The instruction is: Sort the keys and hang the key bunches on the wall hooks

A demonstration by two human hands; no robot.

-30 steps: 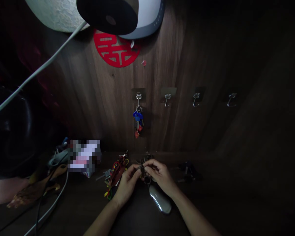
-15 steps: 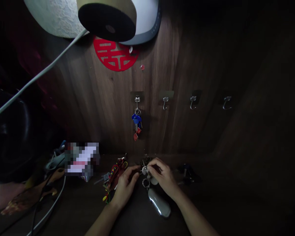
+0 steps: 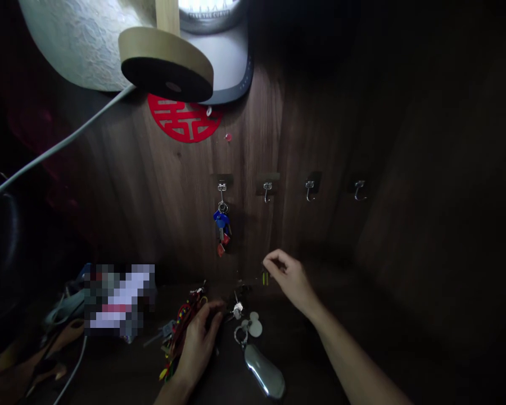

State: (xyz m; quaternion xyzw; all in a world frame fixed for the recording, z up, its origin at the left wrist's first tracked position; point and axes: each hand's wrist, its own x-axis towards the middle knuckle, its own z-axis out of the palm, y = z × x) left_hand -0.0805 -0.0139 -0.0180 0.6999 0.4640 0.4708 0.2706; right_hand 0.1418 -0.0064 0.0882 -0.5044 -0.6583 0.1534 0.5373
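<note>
My right hand (image 3: 289, 278) is raised in front of the wooden panel, thumb and fingertips pinched on a small bunch of yellowish keys (image 3: 265, 278) hanging below them. My left hand (image 3: 200, 337) rests low on the dark surface, thumb and forefinger apart. Just right of its fingertips lie silver keys (image 3: 237, 309). Round pale tags (image 3: 255, 327) and a shiny silver key fob (image 3: 265, 371) on a ring lie in front of them. Left of my left hand, partly covered by it, is a red beaded keychain (image 3: 184, 315) with keys.
One wall hook (image 3: 221, 190) carries blue and red keys (image 3: 221, 225); to its right are more bare metal hooks (image 3: 267, 193). Caps (image 3: 227, 62), a round lamp base (image 3: 166, 67) and a white cable (image 3: 63, 145) occupy the upper left. A blurred-out item (image 3: 120, 301) lies left.
My right hand has lifted up from the silver keys with small keys in its pinch. My left hand has drawn slightly away from the pile. The whole view has shifted.
</note>
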